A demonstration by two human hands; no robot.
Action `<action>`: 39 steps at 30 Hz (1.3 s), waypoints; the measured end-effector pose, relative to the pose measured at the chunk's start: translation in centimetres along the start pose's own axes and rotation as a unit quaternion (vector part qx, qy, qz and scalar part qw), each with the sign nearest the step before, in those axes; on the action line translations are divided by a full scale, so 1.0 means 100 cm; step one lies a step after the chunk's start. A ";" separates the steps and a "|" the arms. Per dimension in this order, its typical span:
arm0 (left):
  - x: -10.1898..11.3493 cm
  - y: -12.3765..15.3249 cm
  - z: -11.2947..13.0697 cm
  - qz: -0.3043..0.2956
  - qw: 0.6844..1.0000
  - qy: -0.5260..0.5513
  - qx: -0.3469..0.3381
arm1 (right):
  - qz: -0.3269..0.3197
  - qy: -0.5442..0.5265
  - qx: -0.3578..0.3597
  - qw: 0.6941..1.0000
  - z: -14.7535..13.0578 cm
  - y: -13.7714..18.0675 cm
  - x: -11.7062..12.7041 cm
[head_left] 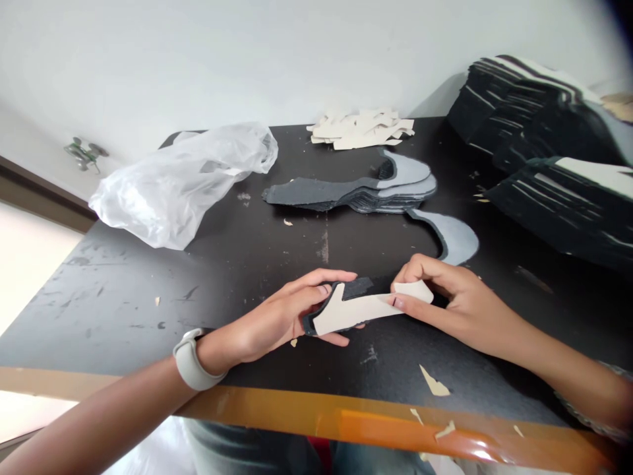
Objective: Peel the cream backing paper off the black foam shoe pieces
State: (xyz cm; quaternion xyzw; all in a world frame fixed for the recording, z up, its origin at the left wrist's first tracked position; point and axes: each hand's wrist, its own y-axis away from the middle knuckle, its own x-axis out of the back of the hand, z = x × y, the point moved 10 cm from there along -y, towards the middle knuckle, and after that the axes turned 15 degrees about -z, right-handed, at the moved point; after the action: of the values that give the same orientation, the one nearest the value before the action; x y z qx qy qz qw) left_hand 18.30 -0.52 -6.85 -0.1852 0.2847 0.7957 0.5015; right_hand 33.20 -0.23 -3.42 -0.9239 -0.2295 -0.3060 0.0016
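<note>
Near the front of the table, my left hand (291, 307) grips a dark cut piece (357, 287) that looks like fabric or foam, thumb on top and fingers beneath. A cream, notched strip (361, 310) lies over that piece. Its right end is pinched between the thumb and fingers of my right hand (440, 297). Just beyond my right hand rests a curved piece with a light grey face (457, 237). Farther back is a stack of similar dark and grey pieces (346, 192). Part of the dark piece is hidden under the strip.
A crumpled white plastic bag (182, 178) lies at the left. Cream strips (361, 128) are heaped near the wall. Tall stacks of dark pieces (534, 119) stand at the right. Small cream scraps (434, 382) lie near the front edge, which carries orange-brown tape (277, 406).
</note>
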 end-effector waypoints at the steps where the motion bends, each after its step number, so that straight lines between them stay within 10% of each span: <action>1: 0.000 0.000 0.000 0.001 1.000 -0.013 0.003 | -0.001 0.005 0.000 1.000 0.000 0.000 0.000; 26: -0.011 -0.001 0.005 -0.038 0.991 -0.131 -0.011 | 0.010 0.316 -0.029 0.948 -0.005 -0.001 -0.002; 34: -0.011 -0.002 0.005 -0.051 0.985 -0.164 -0.003 | 0.059 0.504 -0.014 0.861 -0.022 -0.001 -0.003; 39: -0.011 0.005 0.019 -0.002 0.905 -0.426 -0.002 | 0.052 0.554 0.012 0.831 -0.029 -0.007 -0.010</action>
State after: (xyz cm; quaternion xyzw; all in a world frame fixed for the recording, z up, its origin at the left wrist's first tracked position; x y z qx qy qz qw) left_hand 18.32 -0.25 -4.61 0.1700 0.0422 0.7981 0.5765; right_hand 30.54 -0.44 -1.71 -0.6104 -0.1452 -0.7629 0.1559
